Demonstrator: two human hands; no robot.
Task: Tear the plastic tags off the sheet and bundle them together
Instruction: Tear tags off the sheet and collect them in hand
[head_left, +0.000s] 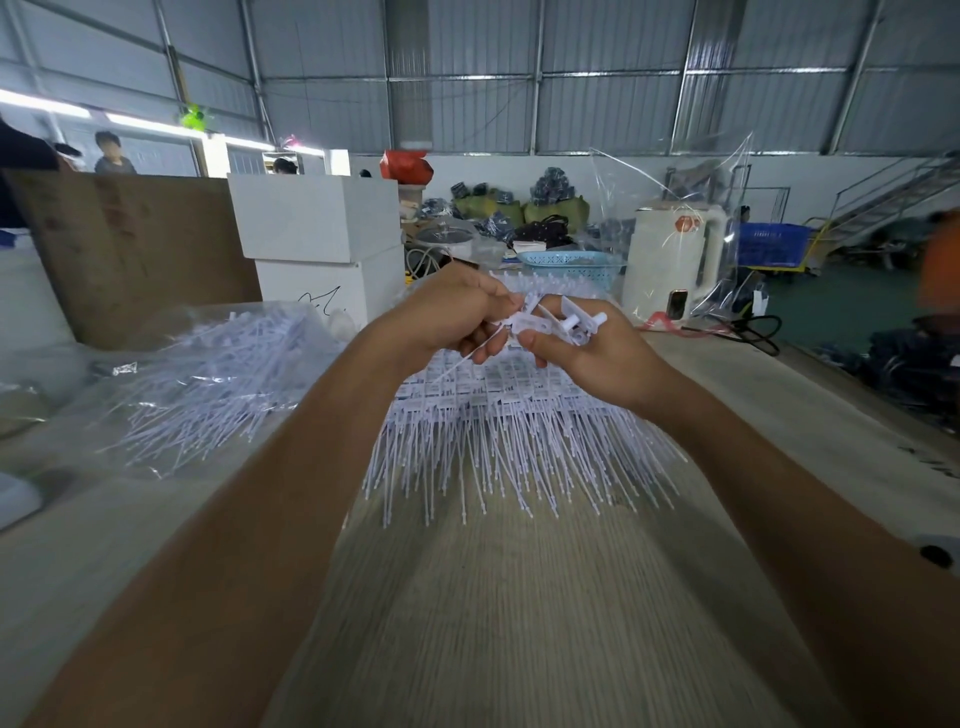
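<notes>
Many loose tags (208, 384) are piled; a white frame (550, 322) is gripped by left hand (452, 322) and right hand (597, 353); stacked sheets (519, 415) remain.

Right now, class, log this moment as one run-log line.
left hand: pinches tag | right hand: grips plastic piece | sheets: stacked on table | loose tags: left
</notes>
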